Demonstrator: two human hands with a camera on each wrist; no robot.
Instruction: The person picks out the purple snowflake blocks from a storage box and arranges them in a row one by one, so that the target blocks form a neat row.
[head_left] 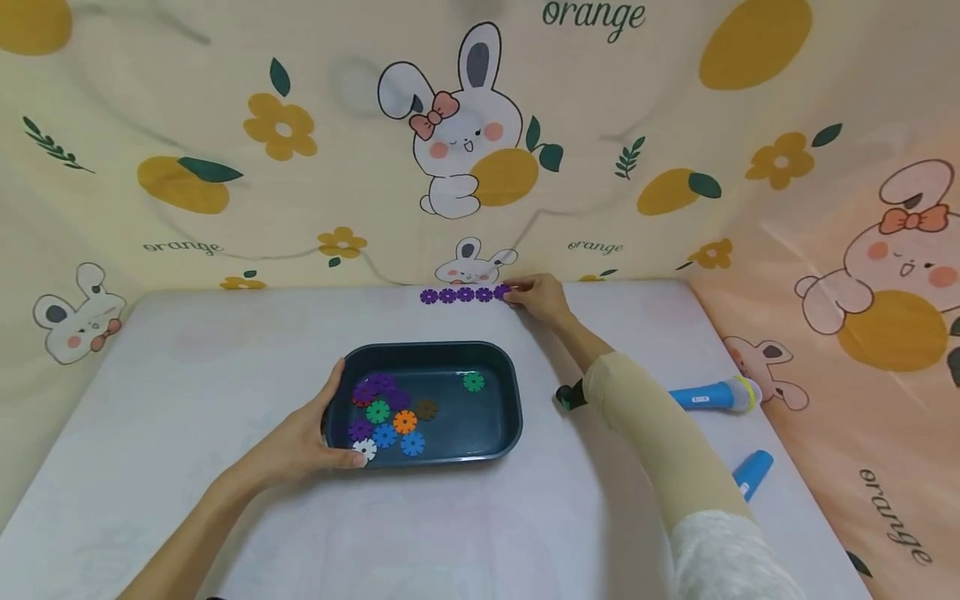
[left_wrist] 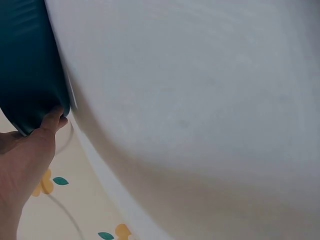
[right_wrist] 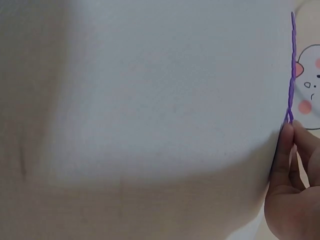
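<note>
My left hand (head_left: 306, 437) grips the left side of a dark blue-green tray (head_left: 468, 433), its thumb over the near left rim. Inside lie several small notched plastic discs, mostly bunched on the left: purple, blue, an orange disc (head_left: 405, 422), a white one, and a green disc (head_left: 473, 382) off to the right. At the table's far edge, my right hand (head_left: 543, 298) pinches the right end of a straight row of joined purple discs (head_left: 466, 295). Seen edge-on in the right wrist view, the purple row (right_wrist: 293, 60) runs up from the fingertips.
A blue toy microphone (head_left: 708, 397) lies to the right, partly behind the right sleeve. Nearer stands out another blue piece (head_left: 756, 473), also partly covered by the sleeve. A small black object (head_left: 567, 396) shows beside the forearm. A printed cloth (head_left: 337, 125) hangs behind the table.
</note>
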